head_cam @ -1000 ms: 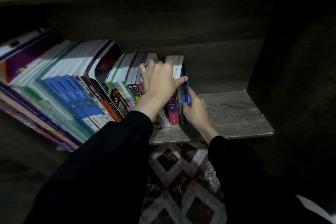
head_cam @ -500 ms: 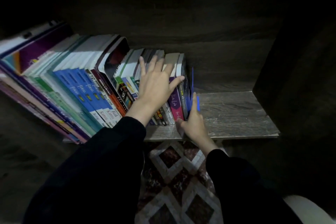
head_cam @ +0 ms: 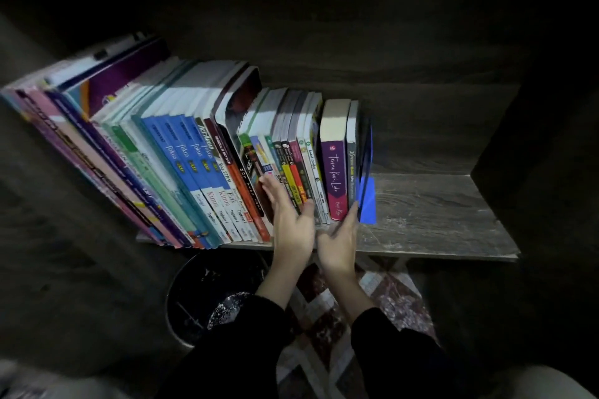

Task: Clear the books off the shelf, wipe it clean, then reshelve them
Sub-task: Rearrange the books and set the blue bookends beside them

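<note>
On the wooden shelf, your books stand in a row that leans left, filling its left and middle. Your left hand lies with fingers straight against the lower spines of the thin paperbacks, gripping nothing. Your right hand, also flat and open, touches the foot of the grey book beside the purple book. A thin blue cover ends the row; what it belongs to is hard to tell. Below the shelf edge sits a black bin on a patterned floor. The far-left spines are too blurred to read, and your left sleeve hides the bin's lower right.
</note>
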